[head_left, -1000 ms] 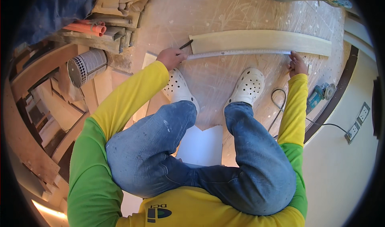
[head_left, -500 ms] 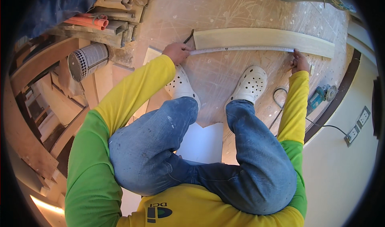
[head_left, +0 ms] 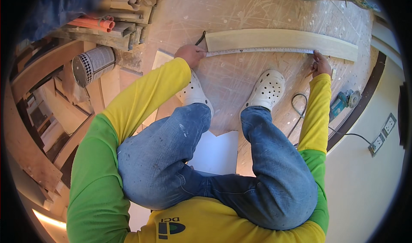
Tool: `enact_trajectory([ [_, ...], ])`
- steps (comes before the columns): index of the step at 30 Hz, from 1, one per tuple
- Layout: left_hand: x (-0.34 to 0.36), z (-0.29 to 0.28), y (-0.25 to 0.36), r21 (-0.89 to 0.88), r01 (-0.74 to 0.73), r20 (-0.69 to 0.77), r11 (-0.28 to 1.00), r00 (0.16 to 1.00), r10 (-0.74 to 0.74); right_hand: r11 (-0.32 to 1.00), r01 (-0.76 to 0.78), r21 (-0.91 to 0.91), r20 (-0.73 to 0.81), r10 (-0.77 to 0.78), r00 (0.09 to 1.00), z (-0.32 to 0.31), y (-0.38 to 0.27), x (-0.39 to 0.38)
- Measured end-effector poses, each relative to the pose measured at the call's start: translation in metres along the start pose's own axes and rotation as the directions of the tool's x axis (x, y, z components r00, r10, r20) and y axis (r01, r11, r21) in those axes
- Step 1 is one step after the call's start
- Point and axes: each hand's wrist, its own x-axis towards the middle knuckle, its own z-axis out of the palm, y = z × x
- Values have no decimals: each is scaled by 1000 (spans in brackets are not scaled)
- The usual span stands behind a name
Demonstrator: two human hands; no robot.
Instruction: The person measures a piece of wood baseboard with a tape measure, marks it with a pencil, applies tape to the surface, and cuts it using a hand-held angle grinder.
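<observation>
- Watching remotely, I see the measuring tape (head_left: 257,50) stretched along the near edge of the pale board (head_left: 279,38), my landmark.
- I read the left hand (head_left: 190,55) as closed around one end of it by the board's left end; the right hand (head_left: 320,65) pinches the other end, short of the board's right end.
- Best handling, I judge: hold it taut, flat and parallel to the board's edge, starting square with the corner.
- Well left of the board is a tin (head_left: 93,65) with a checkered band; I cannot see what it contains.
</observation>
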Motion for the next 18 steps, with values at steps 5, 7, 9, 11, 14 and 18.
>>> enact_trajectory([
  [5,6,-2,6,-58,43,-9,997,999,-44,1000,-12,9,1,12,1000,6,-3,-6],
  [7,8,-2,7,-49,64,-3,997,998,-64,1000,-5,-6,-15,5,1000,5,-4,-6],
  [9,8,-3,7,-54,60,-4,997,998,-60,1000,2,-8,-17,-2,1000,5,-4,-7],
  [11,8,-3,7,-58,58,-5,997,998,-59,1000,7,-10,-17,-7,1000,7,-3,-8],
  [14,7,-2,12,-100,91,16,991,996,-90,1000,27,-13,-30,-28,999,3,-1,-7],
  [18,6,-1,8,-73,56,-18,996,998,-58,997,53,-54,-30,-55,998,4,0,-6],
])
